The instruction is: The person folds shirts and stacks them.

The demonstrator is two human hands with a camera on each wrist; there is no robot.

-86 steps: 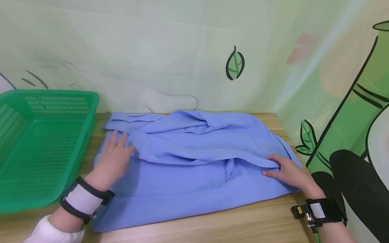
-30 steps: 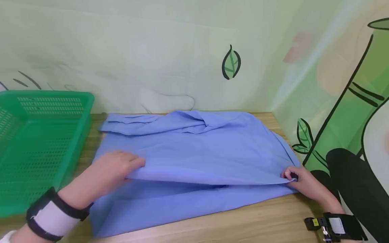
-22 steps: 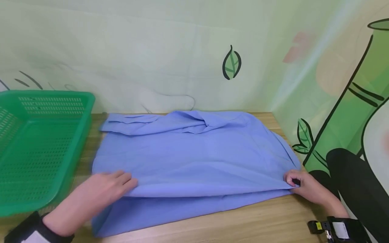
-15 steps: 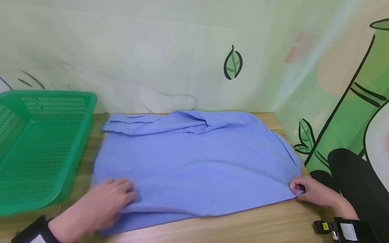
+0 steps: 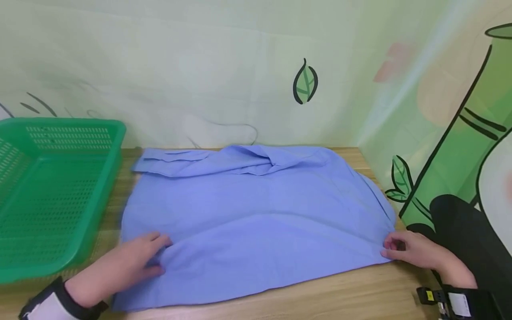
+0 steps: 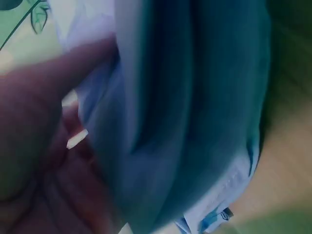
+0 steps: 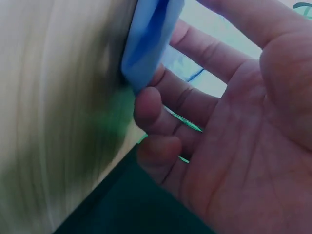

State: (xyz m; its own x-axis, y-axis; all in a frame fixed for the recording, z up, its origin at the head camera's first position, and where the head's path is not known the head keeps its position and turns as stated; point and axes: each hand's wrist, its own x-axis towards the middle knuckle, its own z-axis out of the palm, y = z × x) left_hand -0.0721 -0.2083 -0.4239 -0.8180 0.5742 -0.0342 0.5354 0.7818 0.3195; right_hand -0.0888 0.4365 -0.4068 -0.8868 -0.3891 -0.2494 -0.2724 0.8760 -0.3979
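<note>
A blue cloth garment (image 5: 260,249) lies spread on the wooden table, its front layer drawn toward the near side. Along its back edge runs a narrow folded, sleeve-like band (image 5: 208,162). My left hand (image 5: 134,262) rests over the garment's near left part, thumb and fingers apart. Close up in the left wrist view, loose folds of the garment (image 6: 165,112) hang beside that thumb. At the near right corner is my right hand (image 5: 420,253), its thumb apart from the bent fingers. The right wrist view has the garment's corner (image 7: 144,53) at the fingertips.
A green plastic basket (image 5: 60,195) with perforated walls stands left of the garment. Behind, a pale printed backdrop (image 5: 200,80) rises at the table's back edge. Bare wood of the table (image 5: 320,298) shows along the near side. A person's dark-clothed leg (image 5: 456,231) is at the right.
Both hands have drawn the garment's upper layer toward the near edge, covering the lower layer. The right thumb has parted from the fingers, and the left fingers have spread.
</note>
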